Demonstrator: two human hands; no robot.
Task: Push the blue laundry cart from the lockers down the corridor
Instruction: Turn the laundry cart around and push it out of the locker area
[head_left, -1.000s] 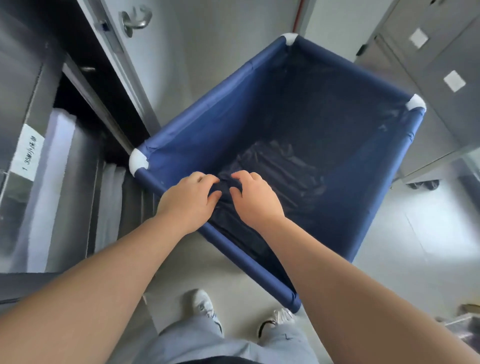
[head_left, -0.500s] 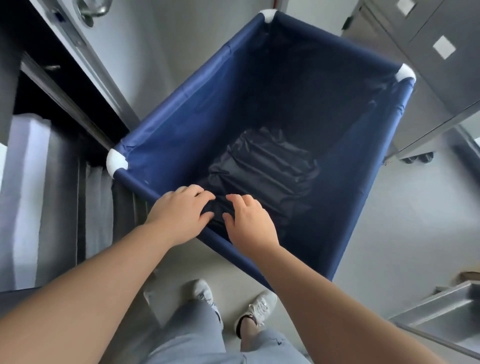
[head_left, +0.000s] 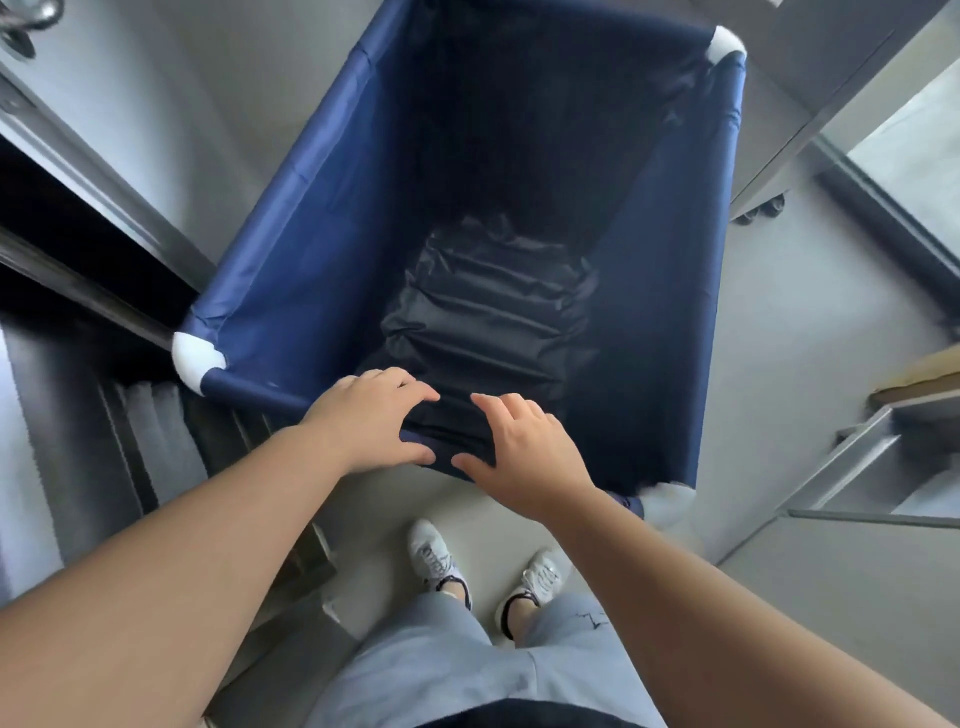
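Observation:
The blue laundry cart (head_left: 291, 228) fills the middle of the head view, a deep fabric bin with white corner caps and crumpled dark fabric (head_left: 488, 322) at its bottom. My left hand (head_left: 366, 421) and my right hand (head_left: 524, 457) sit side by side on the near rim. Each has its fingers over the top and its thumb on the near side of the bar. The right hand's fingers are spread and slightly lifted. The rim's near right corner shows just past my right wrist.
Steel lockers with an open dark compartment (head_left: 78, 171) run along the left, close to the cart's left corner. A steel cabinet on casters (head_left: 763, 210) stands at the right, and a steel tray (head_left: 872, 467) lies nearer. My feet (head_left: 431, 556) stand on grey floor.
The cart has rolled forward and swung so its far end points more straight ahead. The lockers have slid back on the left. Both hands stay on the near rim, fingers now looser.

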